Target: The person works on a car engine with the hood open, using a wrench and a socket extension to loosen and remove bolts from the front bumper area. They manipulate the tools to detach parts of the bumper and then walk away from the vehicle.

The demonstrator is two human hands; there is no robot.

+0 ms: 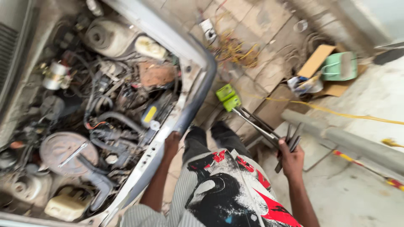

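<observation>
Standing beside an open engine bay (88, 109), the person looks down past a black, white and red printed shirt (235, 189) and grey striped trousers (191, 168) to dark shoes (212, 132) on a paved floor (261, 50). Left hand (171, 142) rests on the car's front edge (168, 126), the pale metal panel that runs along the bay; its fingers curl over that edge, closed against the metal, and hold nothing loose. Right hand (291, 159) is raised at the person's side with its fingers wrapped tight around a bundle of long dark metal tools (269, 130), which stick out above and below the fist. The bundle's longer rods slant up and to the left toward 2 bright green blocks (228, 97) that lie on the floor just beside the car's corner; motion blur hides whether rods and blocks touch.

Inside the bay a round grey air-cleaner lid (63, 153) sits near the lower left with a wrench (73, 154) lying across it, and a cream plastic tank (67, 204) stands below it. A yellow cord (336, 112) trails across the floor to the right, past a grey concrete kerb (349, 141). Farther off lie a tangle of yellow wires (233, 50), a piece of cardboard (315, 61) and a green container (340, 66).
</observation>
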